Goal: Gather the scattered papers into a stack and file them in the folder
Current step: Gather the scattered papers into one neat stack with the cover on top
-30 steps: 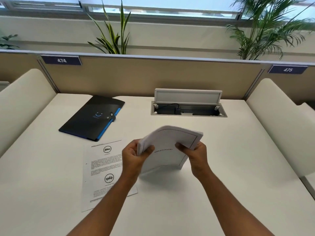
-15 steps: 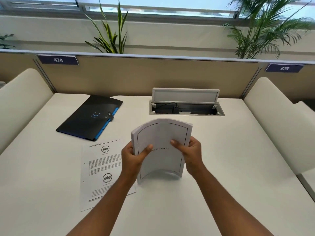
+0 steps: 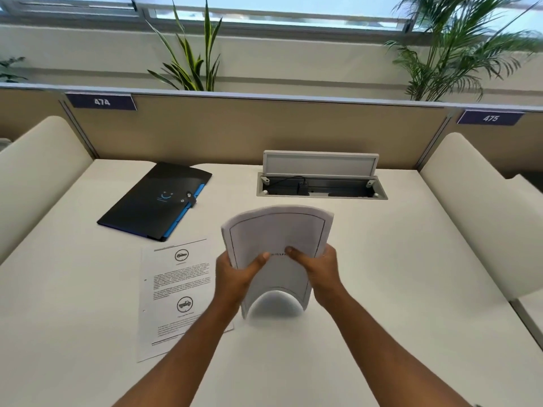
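A stack of white papers (image 3: pixel 277 239) stands upright on its bottom edge on the white desk (image 3: pixel 396 289), bowed into an arch. My left hand (image 3: pixel 235 274) grips its left side and my right hand (image 3: pixel 318 268) grips its right side, both thumbs on the front sheet. One printed sheet with two round vehicle icons (image 3: pixel 176 292) lies flat on the desk to the left, partly under my left forearm. A black folder with a blue edge and a snap clasp (image 3: pixel 158 199) lies shut at the back left.
An open cable box with a raised lid (image 3: pixel 320 183) sits at the back centre. Beige partitions with signs 474 (image 3: pixel 101 101) and 475 (image 3: pixel 490 118) close off the back. Cream padded dividers (image 3: pixel 484 207) flank the desk on both sides.
The paper stack has turned from tilted to upright and come down with its bottom edge on the desk, bowing more. Both hands kept their hold.
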The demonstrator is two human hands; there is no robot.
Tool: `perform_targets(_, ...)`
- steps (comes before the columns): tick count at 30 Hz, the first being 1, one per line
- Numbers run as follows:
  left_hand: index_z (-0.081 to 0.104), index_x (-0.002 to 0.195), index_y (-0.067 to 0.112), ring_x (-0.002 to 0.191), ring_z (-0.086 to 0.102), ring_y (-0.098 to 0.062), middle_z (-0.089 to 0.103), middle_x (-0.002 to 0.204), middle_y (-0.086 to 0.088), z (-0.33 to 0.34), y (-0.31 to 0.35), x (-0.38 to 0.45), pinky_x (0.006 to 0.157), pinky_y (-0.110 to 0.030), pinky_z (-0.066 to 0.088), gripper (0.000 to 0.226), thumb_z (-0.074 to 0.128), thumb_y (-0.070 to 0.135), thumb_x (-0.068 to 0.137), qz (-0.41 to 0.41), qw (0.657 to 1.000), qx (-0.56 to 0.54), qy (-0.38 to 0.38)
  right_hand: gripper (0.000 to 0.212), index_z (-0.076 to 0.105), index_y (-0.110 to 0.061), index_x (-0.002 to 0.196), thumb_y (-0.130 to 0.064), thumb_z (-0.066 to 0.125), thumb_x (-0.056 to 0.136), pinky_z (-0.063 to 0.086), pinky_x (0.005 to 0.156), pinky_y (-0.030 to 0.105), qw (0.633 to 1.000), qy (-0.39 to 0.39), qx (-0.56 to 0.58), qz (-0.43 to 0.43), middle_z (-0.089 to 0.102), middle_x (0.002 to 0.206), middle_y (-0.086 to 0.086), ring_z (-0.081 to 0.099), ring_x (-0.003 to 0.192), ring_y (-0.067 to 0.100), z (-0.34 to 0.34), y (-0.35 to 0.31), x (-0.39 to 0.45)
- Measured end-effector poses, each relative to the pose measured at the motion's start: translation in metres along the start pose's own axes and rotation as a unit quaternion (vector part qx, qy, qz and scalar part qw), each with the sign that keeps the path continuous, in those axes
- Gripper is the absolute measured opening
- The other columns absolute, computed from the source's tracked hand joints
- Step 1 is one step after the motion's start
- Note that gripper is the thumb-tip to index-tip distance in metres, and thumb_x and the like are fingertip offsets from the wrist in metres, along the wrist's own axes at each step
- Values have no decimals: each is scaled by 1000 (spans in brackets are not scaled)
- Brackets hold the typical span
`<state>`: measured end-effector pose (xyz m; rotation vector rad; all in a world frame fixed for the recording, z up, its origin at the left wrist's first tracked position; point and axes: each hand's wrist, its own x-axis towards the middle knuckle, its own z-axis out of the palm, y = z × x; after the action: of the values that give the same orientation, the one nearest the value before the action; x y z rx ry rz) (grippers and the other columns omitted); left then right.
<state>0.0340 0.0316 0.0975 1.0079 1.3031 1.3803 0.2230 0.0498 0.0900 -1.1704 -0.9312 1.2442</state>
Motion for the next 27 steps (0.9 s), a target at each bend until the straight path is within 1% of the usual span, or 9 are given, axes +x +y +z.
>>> perform_targets(2, 75, 93, 34, 80, 74, -22, 77, 90, -1, -7, 3, 7, 64, -30, 60, 28, 87, 33, 67, 16, 1000, -16, 7, 31, 80, -15, 102, -18, 91, 73, 62, 72, 36, 1000, 3, 20, -19, 80, 101, 12, 78, 89, 27, -9, -4, 3)
perform_targets(5, 74, 100, 28, 86, 75, -19, 77, 94, 0, 1, 2, -2, 70, -33, 61, 37, 90, 33, 67, 12, 999, 18, -44, 40, 77, -14, 107, -18, 93, 70, 64, 76, 43, 1000, -14, -11, 14, 80, 103, 12, 77, 94, 31, -2, 1, -6)
perform_targets(10, 75, 91, 31, 80, 75, -16, 78, 89, 0, -8, 0, 7, 65, -28, 60, 26, 89, 30, 68, 18, 1000, -15, 6, 25, 80, -14, 99, -15, 88, 76, 62, 72, 35, 1000, 12, 15, -23, 80, 99, 12, 77, 87, 26, -14, -7, 2)
perform_targets(13, 73, 94, 29, 86, 74, -15, 77, 93, 4, -5, -10, -2, 68, -29, 60, 36, 90, 37, 64, -22, 997, 43, -55, 17, 79, -20, 96, -14, 86, 82, 63, 71, 35, 999, -3, -49, 7, 81, 96, 6, 78, 90, 28, -12, 1, -3)
perform_targets(15, 69, 103, 29, 93, 72, -12, 76, 98, 8, -2, -16, -4, 73, -28, 60, 44, 90, 41, 65, -22, 995, 80, -48, 17, 78, -16, 96, -17, 86, 82, 65, 73, 42, 997, 26, -73, 14, 80, 92, 7, 77, 89, 33, -7, 4, -4)
perform_targets(18, 55, 129, 30, 122, 55, -3, 62, 129, 15, -15, -21, 2, 99, -28, 47, 67, 86, 42, 71, -9, 993, 110, 51, 37, 75, -6, 106, -15, 89, 73, 64, 78, 45, 993, 102, 48, 45, 79, 101, 15, 75, 93, 35, -14, -7, 2)
perform_targets(21, 39, 142, 25, 136, 41, -9, 46, 145, 9, -24, -31, -6, 110, -34, 37, 88, 85, 44, 70, -77, 985, 98, 122, 49, 71, -9, 119, -10, 86, 71, 61, 86, 50, 963, 115, 217, 109, 78, 113, 14, 74, 101, 33, -21, -11, 0)
perform_targets(24, 51, 130, 22, 126, 55, -16, 61, 130, 6, -18, -32, -11, 102, -34, 43, 65, 75, 49, 76, -137, 990, 19, 39, 49, 67, -7, 130, -11, 80, 82, 56, 94, 55, 921, 125, 307, 203, 74, 121, 21, 71, 110, 38, -16, -7, -7)
perform_targets(27, 60, 116, 27, 105, 69, -15, 74, 109, 10, -9, -22, -11, 93, -36, 54, 42, 75, 37, 78, -120, 990, -73, 4, 51, 65, -1, 133, -14, 76, 85, 56, 92, 52, 903, 89, 346, 238, 71, 126, 24, 70, 114, 37, -3, -3, -16)
